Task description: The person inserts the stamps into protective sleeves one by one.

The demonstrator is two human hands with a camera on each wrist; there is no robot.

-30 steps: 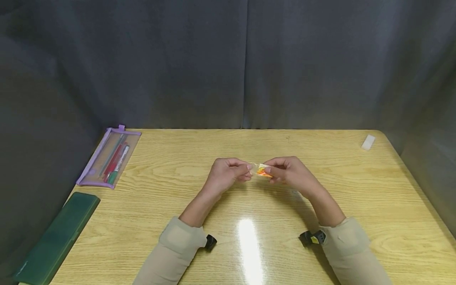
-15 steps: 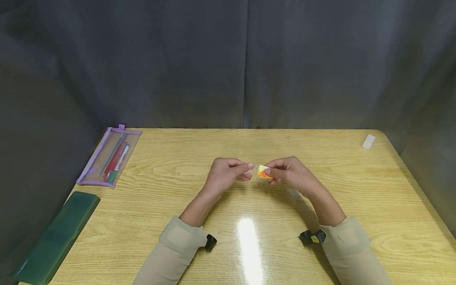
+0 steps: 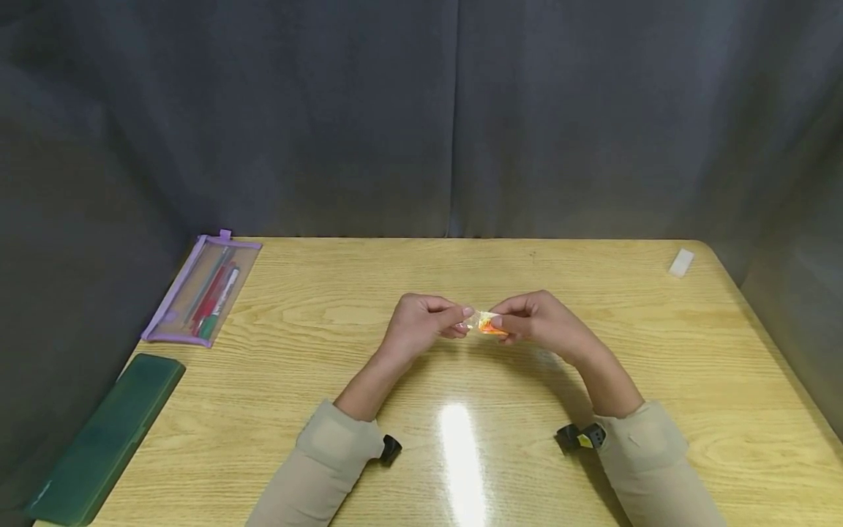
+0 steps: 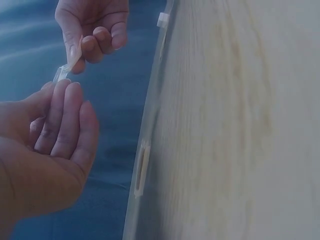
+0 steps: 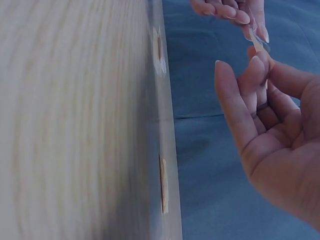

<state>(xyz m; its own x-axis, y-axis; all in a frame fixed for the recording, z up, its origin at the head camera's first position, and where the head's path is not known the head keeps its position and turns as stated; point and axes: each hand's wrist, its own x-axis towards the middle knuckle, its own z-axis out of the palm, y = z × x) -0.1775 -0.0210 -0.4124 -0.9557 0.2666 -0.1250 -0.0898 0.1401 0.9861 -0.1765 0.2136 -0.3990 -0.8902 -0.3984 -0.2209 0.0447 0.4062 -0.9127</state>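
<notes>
Wooden tabletop [image 3: 711, 380] below left hand [image 3: 418, 322] and right hand [image 3: 542, 322], fingers [image 4: 68, 120] inward (wrapper [image 3: 488, 323] between).

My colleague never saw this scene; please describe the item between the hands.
Above the wooden table, the left hand and right hand nearly meet. They pinch a small packet, clear at one end, orange-yellow at the other. Unlike the purple pouch and green case, it is held.
</notes>
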